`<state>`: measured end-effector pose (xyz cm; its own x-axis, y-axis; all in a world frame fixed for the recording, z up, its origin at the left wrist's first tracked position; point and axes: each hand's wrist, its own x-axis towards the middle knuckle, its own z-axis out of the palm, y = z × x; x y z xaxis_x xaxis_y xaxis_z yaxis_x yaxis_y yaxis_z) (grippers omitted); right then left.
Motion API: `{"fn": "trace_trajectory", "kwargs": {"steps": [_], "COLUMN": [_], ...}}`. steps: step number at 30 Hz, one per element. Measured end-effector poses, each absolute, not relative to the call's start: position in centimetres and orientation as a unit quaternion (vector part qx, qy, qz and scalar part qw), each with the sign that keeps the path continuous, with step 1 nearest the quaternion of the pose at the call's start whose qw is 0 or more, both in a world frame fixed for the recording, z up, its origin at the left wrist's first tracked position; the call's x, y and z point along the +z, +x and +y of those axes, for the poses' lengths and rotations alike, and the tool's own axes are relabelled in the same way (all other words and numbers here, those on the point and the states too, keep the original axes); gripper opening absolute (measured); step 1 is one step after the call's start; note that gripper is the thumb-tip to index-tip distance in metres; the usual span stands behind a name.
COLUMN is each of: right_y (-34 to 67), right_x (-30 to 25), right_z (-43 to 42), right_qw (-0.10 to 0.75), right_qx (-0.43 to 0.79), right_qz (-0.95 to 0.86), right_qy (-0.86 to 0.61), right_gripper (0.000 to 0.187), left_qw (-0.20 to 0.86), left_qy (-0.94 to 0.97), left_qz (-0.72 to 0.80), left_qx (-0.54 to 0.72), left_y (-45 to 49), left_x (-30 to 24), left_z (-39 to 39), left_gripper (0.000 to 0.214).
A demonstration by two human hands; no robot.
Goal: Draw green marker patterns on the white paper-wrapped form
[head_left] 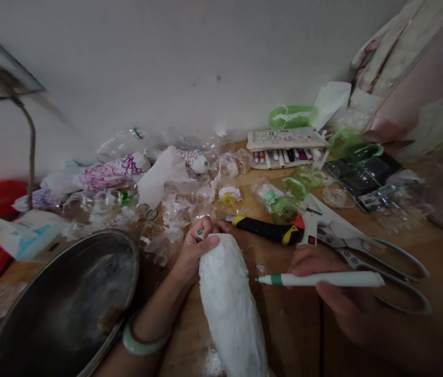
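A white, paper-covered, bottle-like form point(231, 303) lies on the wooden table, running from the near edge up to my left hand point(200, 243). That hand is closed on its far end, thumb on top, and a bit of green shows between the fingers. To the right, my right hand point(323, 277) grips a white marker point(347, 279). The marker is uncapped, its green tip pointing left at the form but apart from it. Just beyond lie a yellow-and-black utility knife point(266, 229) and large scissors point(362, 251), partly behind my right hand.
A metal basin point(135, 272) stands at the left. Clear plastic scraps and purple-patterned wrapped forms point(111, 173) line the wall. At the back is an open pencil case point(287, 139) of markers. Green plastic pieces point(303, 180) and a black tray point(366, 173) lie at right.
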<state>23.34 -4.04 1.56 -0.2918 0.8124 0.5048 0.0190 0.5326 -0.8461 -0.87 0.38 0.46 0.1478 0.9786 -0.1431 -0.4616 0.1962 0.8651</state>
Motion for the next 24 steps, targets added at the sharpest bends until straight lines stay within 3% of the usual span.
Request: {"fn": "trace_trajectory", "kwargs": {"steps": [6,13,20,24], "right_y": [22.9,22.2,22.0,22.0], "right_x": [2.1,1.0,1.8,1.6], "right_z": [-4.5,-5.0,-5.4,-5.1], "right_qw": [0.486,0.448,0.494,0.514], "right_qx": [0.406,0.384,0.395,0.391], "right_qz": [-0.738,-0.785,-0.731,-0.722], "right_qy": [-0.233,-0.189,-0.257,-0.25], "right_gripper": [0.028,0.031,0.016,0.024], "left_qw": [0.652,0.677,0.691,0.698], "left_qy": [0.332,0.351,0.361,0.359], "left_qz": [0.348,0.358,0.348,0.341], "left_qx": [0.586,0.539,0.521,0.517], "left_y": [-0.7,-0.6,-0.7,-0.7], "left_x": [0.3,0.0,0.1,0.0], "left_z": [0.1,0.1,0.2,0.2], "left_gripper": [0.039,0.03,0.032,0.032]}}
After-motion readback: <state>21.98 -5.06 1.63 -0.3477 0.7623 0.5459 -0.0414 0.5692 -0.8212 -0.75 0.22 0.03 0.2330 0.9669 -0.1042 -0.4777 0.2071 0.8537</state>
